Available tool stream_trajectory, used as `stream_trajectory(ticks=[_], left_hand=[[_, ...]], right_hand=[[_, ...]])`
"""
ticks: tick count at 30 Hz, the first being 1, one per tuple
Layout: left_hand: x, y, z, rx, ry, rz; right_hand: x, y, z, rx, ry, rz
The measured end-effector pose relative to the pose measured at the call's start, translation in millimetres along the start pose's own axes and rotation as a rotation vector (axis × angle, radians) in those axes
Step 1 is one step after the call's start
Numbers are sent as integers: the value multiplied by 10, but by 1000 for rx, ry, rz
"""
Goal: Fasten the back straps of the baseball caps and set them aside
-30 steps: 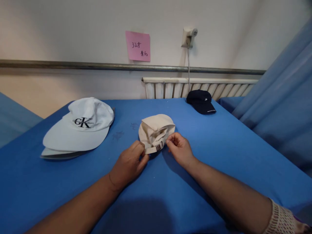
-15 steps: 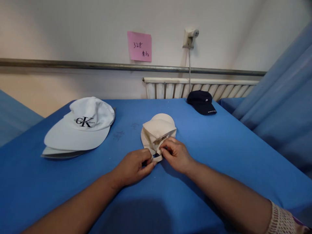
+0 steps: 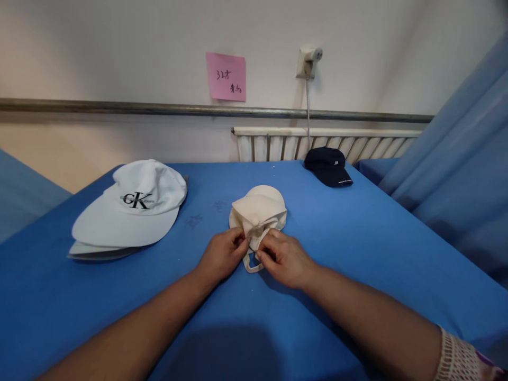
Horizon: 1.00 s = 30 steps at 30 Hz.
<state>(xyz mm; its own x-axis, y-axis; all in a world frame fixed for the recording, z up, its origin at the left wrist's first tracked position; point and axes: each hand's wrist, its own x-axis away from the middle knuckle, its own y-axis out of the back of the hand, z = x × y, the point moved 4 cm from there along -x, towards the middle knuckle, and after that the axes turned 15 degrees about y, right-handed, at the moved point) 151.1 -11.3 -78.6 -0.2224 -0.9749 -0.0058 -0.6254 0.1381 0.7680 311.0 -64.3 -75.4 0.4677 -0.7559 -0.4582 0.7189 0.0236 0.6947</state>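
A beige baseball cap lies mid-table with its brim away from me and its back edge toward me. My left hand is closed on the left side of the cap's rear opening. On the right side of that opening, my right hand pinches the fabric close to the strap. The adjustment strap hangs in a loop toward me between the hands. My fingers partly cover the buckle area, so its state cannot be made out.
White caps with a black logo on top are stacked at left. A navy cap sits at the back right of the blue-covered table. Behind are a radiator, a rail and a pink note; a blue curtain hangs right.
The strap has gone from lying along the cap's back edge to a loop sticking out toward me. My left hand has shifted from the strap to the cap's edge; my right hand moved inward.
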Motion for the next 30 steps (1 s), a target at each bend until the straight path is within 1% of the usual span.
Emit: stream_trajectory(ticks=[2, 5, 7, 9, 11, 13, 15, 17, 20, 23, 24, 26, 28, 30], left_hand=[[1, 61, 3, 69, 16, -74], [50, 213, 39, 213, 53, -199], [96, 287, 53, 277, 54, -231], [140, 321, 44, 305, 36, -224], [178, 334, 17, 313, 16, -223], [206, 337, -17, 313, 4, -229], [225, 334, -50, 326, -1, -230], [244, 324, -75, 350, 1, -217], [285, 297, -102, 371, -8, -167], [315, 266, -101, 364, -45, -93], [314, 263, -87, 357, -56, -88], [283, 272, -37, 329, -69, -125], [224, 285, 29, 272, -82, -193], [156, 275, 84, 195, -99, -224]], right_hand=[[6, 4, 8, 25, 9, 20], [14, 1, 11, 53, 21, 55], [14, -4, 6, 60, 24, 70], [11, -4, -7, 67, 10, 72], [8, 7, -25, 78, -33, 55], [8, 34, -33, 85, -95, 11], [6, 61, -5, 89, -118, -35], [-3, 64, 62, 108, -68, -42], [-9, 27, 150, 169, 25, 0], [1, -6, 151, 186, 55, 6], [5, -2, 135, 171, 56, -21], [16, 32, 87, 102, 41, -124], [29, 82, 29, -11, 19, -255], [31, 117, -13, -156, 31, -349]])
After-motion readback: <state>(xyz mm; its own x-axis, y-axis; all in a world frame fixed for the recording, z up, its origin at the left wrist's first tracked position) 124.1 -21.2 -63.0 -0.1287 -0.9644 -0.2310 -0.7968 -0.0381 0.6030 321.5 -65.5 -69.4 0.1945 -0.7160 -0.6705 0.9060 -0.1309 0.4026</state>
